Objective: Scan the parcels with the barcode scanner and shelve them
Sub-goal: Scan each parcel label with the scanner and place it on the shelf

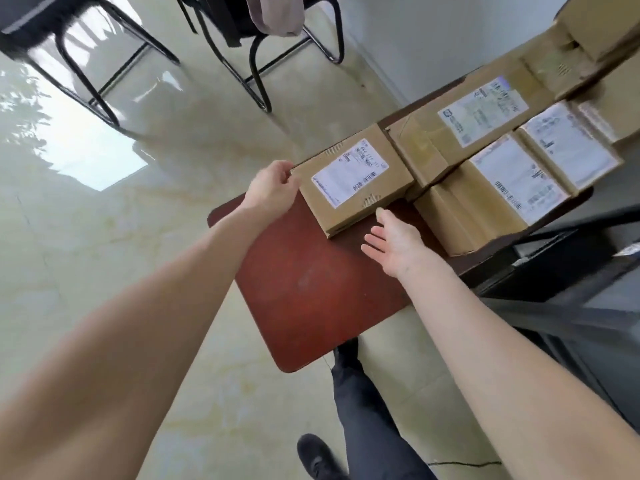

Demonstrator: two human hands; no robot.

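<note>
Parcels in brown cardboard crowd the far end of a reddish-brown surface point(311, 292), each with a white shipping label facing up. Nearest is a flat box point(353, 183) whose label point(349, 171) carries barcodes and small print, too blurred to read. At its left corner the left hand point(273, 190) grips the edge with curled fingers. Just beside its near edge, the right hand point(394, 242) lies spread with palm up and fingers straight, the thumb tip touching or nearly touching the cardboard. Behind it sit a taped long box point(464, 140) and two smaller labelled parcels point(485, 199) point(568, 150), pressed side by side; their label text is likewise illegible. Black metal chairs point(249, 46) stand on the glossy tiled floor point(104, 237) beyond.
</note>
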